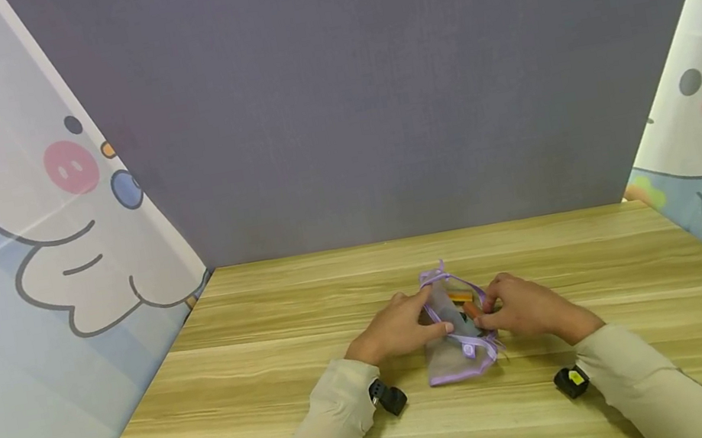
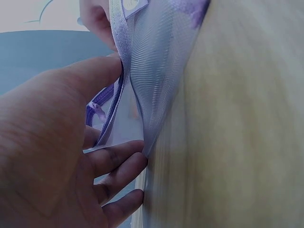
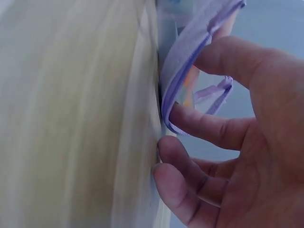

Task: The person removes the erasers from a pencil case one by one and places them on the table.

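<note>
A grey mesh zip pouch [image 1: 448, 362] with purple trim lies on the table, its mouth spread apart. My left hand [image 1: 397, 326] holds the pouch's left side. In the left wrist view, the thumb [image 2: 102, 73] presses on the purple trim while other fingertips touch the mesh. My right hand [image 1: 526, 304] is at the right side of the mouth, thumb and index finger around an orange-brown piece [image 1: 473, 309]. That piece's kind is unclear. Inside the pouch a yellow-orange item [image 1: 460, 297] shows near the far rim. The right wrist view shows the purple trim [image 3: 173, 80] hiding part of the grip.
The pouch rests on a wood-grain table [image 1: 273, 418]. Behind it stands a dark grey panel [image 1: 331, 98]. Cartoon-printed curtains [image 1: 10, 307] hang at both sides. A black wrist device [image 1: 391, 398] is strapped on each wrist.
</note>
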